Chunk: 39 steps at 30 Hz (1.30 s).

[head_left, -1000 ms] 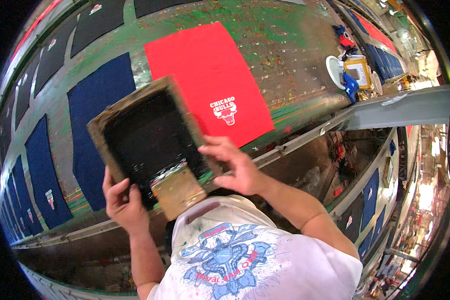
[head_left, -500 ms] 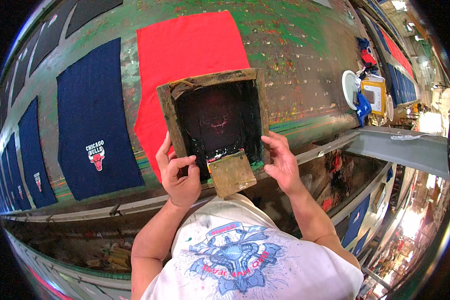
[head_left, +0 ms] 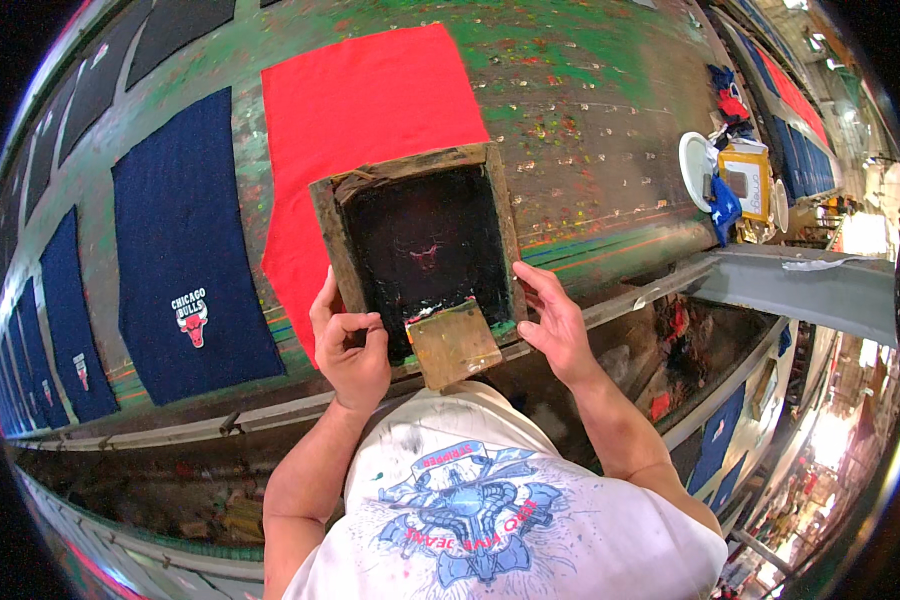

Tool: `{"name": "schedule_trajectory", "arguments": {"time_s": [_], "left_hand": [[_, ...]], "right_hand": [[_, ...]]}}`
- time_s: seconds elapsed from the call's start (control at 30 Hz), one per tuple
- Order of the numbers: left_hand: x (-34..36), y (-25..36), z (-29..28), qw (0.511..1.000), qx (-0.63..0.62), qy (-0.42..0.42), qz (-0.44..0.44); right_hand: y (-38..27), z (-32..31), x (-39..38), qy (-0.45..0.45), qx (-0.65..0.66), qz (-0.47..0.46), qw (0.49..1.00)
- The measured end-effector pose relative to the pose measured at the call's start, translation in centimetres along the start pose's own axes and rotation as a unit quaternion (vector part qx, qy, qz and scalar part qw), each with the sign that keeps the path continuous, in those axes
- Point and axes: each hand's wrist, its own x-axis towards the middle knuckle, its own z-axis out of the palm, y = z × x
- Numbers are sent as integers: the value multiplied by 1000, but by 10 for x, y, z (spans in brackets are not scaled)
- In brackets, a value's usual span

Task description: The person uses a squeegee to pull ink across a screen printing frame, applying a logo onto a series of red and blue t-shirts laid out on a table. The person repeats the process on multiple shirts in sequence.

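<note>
A wooden screen-printing frame (head_left: 410, 168) with dark, ink-stained mesh lies over the lower part of a red cloth piece (head_left: 370, 100) at the table's near edge. A small pale figure shows in the mesh. Inside the frame, a wooden squeegee (head_left: 457, 345) leans at the near end, its handle jutting toward me. My left hand (head_left: 355, 345) grips the frame's left side near the bottom, index finger and thumb curled. My right hand (head_left: 560, 325) has its fingertips on the right side. Whether the frame fully touches the cloth I cannot tell.
Navy cloth pieces (head_left: 195, 200) with a small red-and-white print lie in a row leftward, darker pieces behind them. On the right stand a white lid (head_left: 694, 172) and a yellow box (head_left: 745, 185) beside a blue cloth. A grey metal beam (head_left: 820, 285) crosses at right.
The frame has shifted slightly left over the red cloth and looks a little smaller. Both hands have moved with it, and the squeegee stays inside. The whole view has shifted a little.
</note>
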Motion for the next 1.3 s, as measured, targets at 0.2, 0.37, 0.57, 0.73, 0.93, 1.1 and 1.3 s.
{"name": "schedule_trajectory", "arguments": {"time_s": [0.2,0.37,0.57,0.73,0.93,1.1,1.3], "left_hand": [[1,-9,2,998,-31,13,-47],[2,-13,2,997,-24,15,-67],[3,-12,3,995,-42,21,-86],[4,-15,0,996,-34,2,-78],[4,-16,2,995,-56,20,-82],[4,-17,0,996,-53,-2,-68],[4,-19,-1,997,-49,-2,-63]], "right_hand": [[0,0,3,-8,1,8,1000],[-2,3,1,13,-2,24,1000],[-8,16,7,77,-75,60,992],[-28,34,-7,-14,-418,-206,885],[-28,54,-3,-119,-478,-292,820],[-31,54,9,-101,-460,-303,828],[-38,59,27,-141,-474,-312,811]]}}
